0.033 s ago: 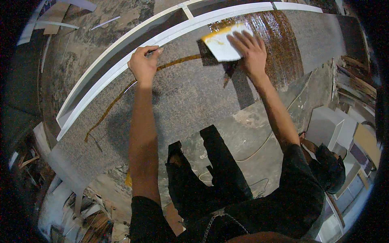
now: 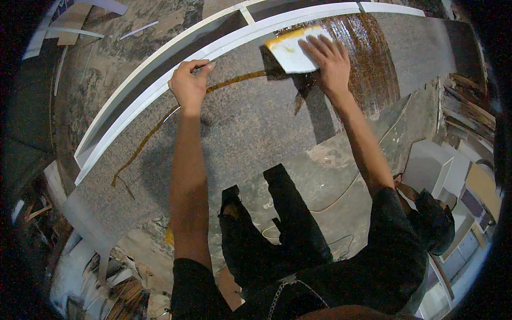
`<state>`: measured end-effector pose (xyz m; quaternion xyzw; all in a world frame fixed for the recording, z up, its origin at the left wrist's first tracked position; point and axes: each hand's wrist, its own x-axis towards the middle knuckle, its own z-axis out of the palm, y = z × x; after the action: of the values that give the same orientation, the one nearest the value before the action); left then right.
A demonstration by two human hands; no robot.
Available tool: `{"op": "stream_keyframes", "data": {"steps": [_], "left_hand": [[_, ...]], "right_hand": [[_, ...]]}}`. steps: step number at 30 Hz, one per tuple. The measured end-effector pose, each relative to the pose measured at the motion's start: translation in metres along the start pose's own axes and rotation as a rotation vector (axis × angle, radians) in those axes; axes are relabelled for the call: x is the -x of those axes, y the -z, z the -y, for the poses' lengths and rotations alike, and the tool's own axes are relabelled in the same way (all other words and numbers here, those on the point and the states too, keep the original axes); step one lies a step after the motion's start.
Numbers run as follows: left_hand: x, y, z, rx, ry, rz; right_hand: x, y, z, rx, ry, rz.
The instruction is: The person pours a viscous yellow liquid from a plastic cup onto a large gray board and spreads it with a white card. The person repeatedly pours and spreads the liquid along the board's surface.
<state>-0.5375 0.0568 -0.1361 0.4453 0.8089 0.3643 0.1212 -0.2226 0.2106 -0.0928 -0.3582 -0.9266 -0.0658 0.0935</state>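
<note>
My right hand [image 2: 333, 58] holds a flat white spreader [image 2: 293, 50] with yellow-brown glue along its far edge. The fingers lie over its right part, and it sits above a grey-brown speckled panel [image 2: 234, 117]. Ridged, wet brown glue [image 2: 368, 58] covers the panel to the right of this hand. My left hand [image 2: 191, 84] is closed at the far edge of the panel, thumb and forefinger pinched beside the white frame rail [image 2: 213, 48]. What it pinches, if anything, is hidden. A line of brown glue [image 2: 141, 144] curves across the panel, passing behind the left hand.
Beyond the panel runs a white frame with a crosspiece [image 2: 246, 15]. Wood scraps [image 2: 122, 288] lie at the lower left, broken boards [image 2: 464, 106] at the right. A cable [image 2: 349, 186] crosses the stained floor. Another person [image 2: 432, 218] is low at the right, near white cabinet parts [image 2: 426, 162].
My right hand and the spreader have shifted slightly away from me, toward the far rail. The left hand stays in place.
</note>
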Motion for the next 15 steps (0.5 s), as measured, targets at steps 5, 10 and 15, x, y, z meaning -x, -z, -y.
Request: {"op": "stream_keyframes", "data": {"steps": [5, 10, 15], "left_hand": [[0.0, -0.002, -0.004, 0.013, 0.024, -0.006], [0.0, -0.001, -0.003, -0.007, 0.046, 0.017], [0.001, 0.0, 0.002, -0.07, 0.044, 0.049]], "right_hand": [[-0.017, -0.019, -0.015, 0.032, -0.011, -0.012], [-0.013, -0.018, -0.017, -0.009, 0.002, 0.011], [-0.005, 0.007, -0.018, -0.004, 0.003, 0.169]]}}
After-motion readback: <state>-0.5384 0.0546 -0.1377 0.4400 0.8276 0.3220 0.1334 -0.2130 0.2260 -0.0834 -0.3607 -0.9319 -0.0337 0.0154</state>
